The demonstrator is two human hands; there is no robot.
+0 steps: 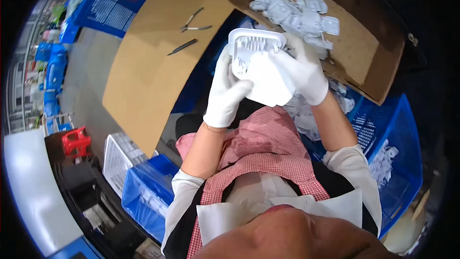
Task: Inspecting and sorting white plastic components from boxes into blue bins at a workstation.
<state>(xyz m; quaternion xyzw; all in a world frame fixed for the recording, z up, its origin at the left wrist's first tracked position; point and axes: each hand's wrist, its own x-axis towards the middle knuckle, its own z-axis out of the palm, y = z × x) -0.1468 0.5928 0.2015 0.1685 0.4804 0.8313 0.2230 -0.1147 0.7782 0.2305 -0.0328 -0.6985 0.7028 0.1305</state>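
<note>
A white plastic housing (235,48) with rounded corners and a row of ribs inside is held up between my two white-gloved hands. My left hand (224,93) grips its left side, the thumb lying across the lower part. On the upper right, my right hand (306,72) is closed on the same piece, fingers behind it and thumb in front. A bright, smooth white piece (269,84) covers the lower part of the housing; glare hides whether the two are joined.
A cardboard box (378,57) at upper right holds a pile of white plastic parts (294,17). Nippers (194,23) and a dark slim tool (183,47) lie on the tan tabletop (143,72). Blue crates (402,153) with white pieces stand at right; a bag-lined blue bin (148,187) is lower left.
</note>
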